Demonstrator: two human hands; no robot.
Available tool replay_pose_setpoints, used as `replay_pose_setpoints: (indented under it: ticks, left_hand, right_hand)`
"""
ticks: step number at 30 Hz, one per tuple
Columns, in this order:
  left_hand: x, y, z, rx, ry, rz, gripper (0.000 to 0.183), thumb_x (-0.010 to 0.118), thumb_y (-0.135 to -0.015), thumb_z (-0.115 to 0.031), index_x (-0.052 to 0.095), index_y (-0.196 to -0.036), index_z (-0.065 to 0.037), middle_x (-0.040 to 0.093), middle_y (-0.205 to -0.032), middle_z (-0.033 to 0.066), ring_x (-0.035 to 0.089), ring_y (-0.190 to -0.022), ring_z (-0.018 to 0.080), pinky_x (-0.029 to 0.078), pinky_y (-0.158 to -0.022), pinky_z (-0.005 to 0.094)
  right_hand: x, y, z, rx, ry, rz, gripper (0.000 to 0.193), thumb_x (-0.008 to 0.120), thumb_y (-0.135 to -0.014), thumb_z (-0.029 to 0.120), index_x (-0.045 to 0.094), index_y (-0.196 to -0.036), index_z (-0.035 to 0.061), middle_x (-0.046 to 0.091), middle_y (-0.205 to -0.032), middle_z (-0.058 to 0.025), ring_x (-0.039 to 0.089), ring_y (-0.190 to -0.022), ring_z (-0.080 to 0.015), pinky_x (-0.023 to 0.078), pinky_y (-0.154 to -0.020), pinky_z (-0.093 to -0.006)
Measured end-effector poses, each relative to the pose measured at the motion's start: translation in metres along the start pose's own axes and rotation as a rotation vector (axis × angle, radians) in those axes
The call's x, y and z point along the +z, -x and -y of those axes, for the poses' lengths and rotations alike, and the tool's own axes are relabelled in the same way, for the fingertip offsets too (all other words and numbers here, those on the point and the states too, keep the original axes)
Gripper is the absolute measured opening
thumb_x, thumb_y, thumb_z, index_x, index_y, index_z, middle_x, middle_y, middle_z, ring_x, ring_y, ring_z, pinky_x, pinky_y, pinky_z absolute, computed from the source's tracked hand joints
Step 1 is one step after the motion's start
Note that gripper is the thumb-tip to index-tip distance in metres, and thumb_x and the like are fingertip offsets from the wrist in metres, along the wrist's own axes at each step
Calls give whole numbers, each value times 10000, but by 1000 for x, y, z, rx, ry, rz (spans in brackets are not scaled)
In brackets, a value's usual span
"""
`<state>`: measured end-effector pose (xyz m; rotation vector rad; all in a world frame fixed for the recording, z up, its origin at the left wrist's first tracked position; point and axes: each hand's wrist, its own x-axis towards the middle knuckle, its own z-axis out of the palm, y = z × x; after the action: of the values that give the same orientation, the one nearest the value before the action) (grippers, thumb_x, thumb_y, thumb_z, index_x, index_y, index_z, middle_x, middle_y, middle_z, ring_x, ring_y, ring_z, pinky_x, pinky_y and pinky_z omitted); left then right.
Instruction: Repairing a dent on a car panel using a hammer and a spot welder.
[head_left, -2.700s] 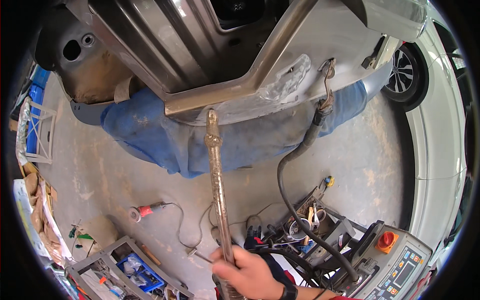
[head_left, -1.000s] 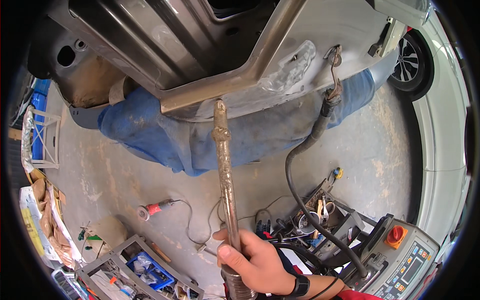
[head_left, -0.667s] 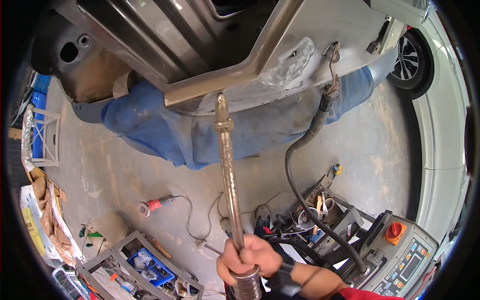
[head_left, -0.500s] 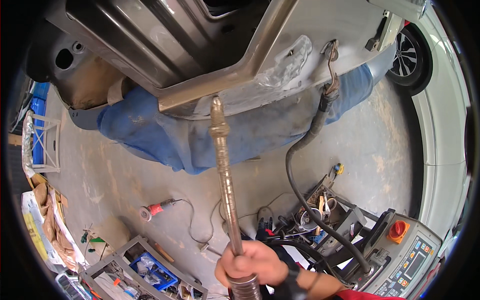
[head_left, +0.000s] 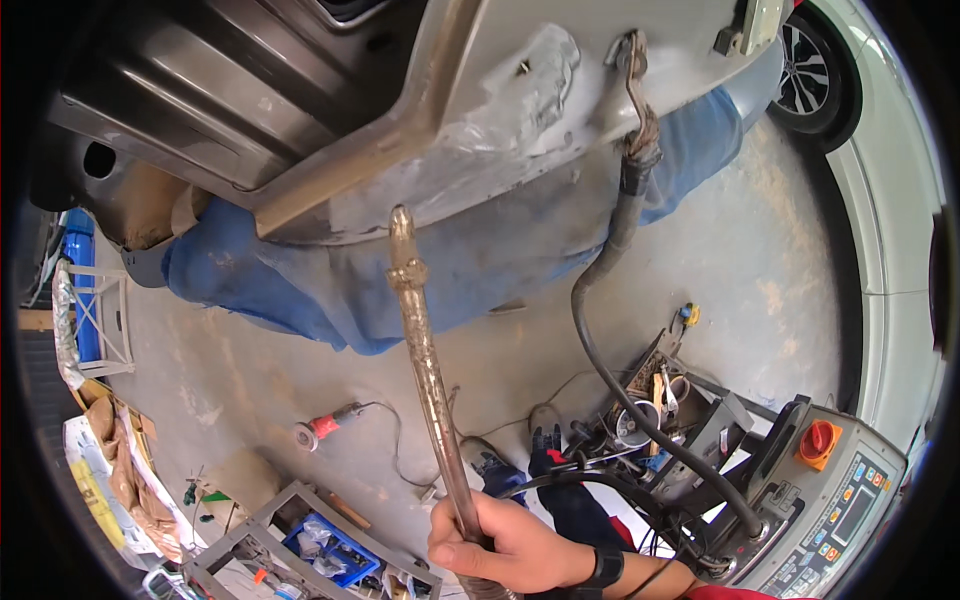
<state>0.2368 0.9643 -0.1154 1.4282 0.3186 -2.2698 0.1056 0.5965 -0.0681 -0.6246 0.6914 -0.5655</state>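
Note:
My right hand [head_left: 505,545] comes in from the lower right, a black band on its wrist, its fingers wrapped round a long, worn metal rod that looks like a slide hammer [head_left: 430,390]. The rod runs up and slightly left, with a collar near its far end. Its tip overlaps the lower edge of a bare metal car panel [head_left: 390,190]; whether they touch I cannot tell. A rough, ground patch [head_left: 535,85] marks the panel. To its right, a clamp [head_left: 640,90] grips the panel, joined to a thick black cable [head_left: 590,330]. My left hand is not in view.
A stained blue cover [head_left: 350,290] hangs below the panel. A control unit [head_left: 835,500] with a red knob stands lower right, beside a tool tray [head_left: 700,430]. A corded red grinder [head_left: 325,428] lies on the floor. A grey cart [head_left: 250,540] is lower left, a white car [head_left: 895,300] far right.
The panel and clamp have shifted up and left in view. The rod leans more to the left, and its ribbed lower part has mostly dropped out at the bottom edge. The right hand keeps its grip.

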Motion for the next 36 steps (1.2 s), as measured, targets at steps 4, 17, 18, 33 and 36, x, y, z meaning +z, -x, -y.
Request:
replay_pose_setpoints:
  ticks: [4, 17, 18, 33, 36]
  left_hand:
    - [17, -4, -16, -25, -88, -87, 560, 617, -838, 14, 388, -1340, -82, 559, -1141, 98, 581, -1028, 197, 504, -871, 363]
    - [65, -8, -56, -219, 400, -179, 677, 735, -782, -118, 379, -1358, -91, 531, -1191, 89, 579, -987, 205, 501, -828, 356]
    - [65, -8, -56, -214, 400, -181, 679, 736, -782, -120, 379, -1358, -91, 530, -1192, 89, 579, -986, 205, 501, -827, 356]
    - [74, -11, -38, -149, 414, -141, 697, 754, -775, -155, 381, -1360, -97, 521, -1206, 84, 579, -976, 205, 503, -814, 358]
    - [74, -4, -42, -134, 419, -149, 701, 757, -773, -162, 381, -1361, -98, 520, -1209, 83, 579, -974, 205, 504, -812, 358]
  right_hand:
    - [-3, 5, 15, -144, 200, -142, 204, 646, -912, 226, 522, -886, 67, 461, -652, 15, 433, -573, -79, 372, -536, -258]
    - [-13, -1, 27, 6, 59, -81, 211, 576, -965, 209, 529, -1047, 21, 534, -778, 30, 472, -703, -49, 410, -654, -216]
    - [-13, -4, 35, 20, 68, -138, 234, 584, -961, 206, 534, -1083, 12, 548, -782, 22, 486, -711, -48, 417, -659, -215]
    - [-14, 17, 18, -31, 235, -241, 330, 672, -900, 150, 550, -1156, -17, 618, -849, -21, 568, -751, -65, 482, -702, -241]
    - [-18, 11, 10, 11, -88, -129, 260, 602, -947, 207, 552, -1005, -42, 566, -761, -2, 574, -746, -123, 471, -665, -269]
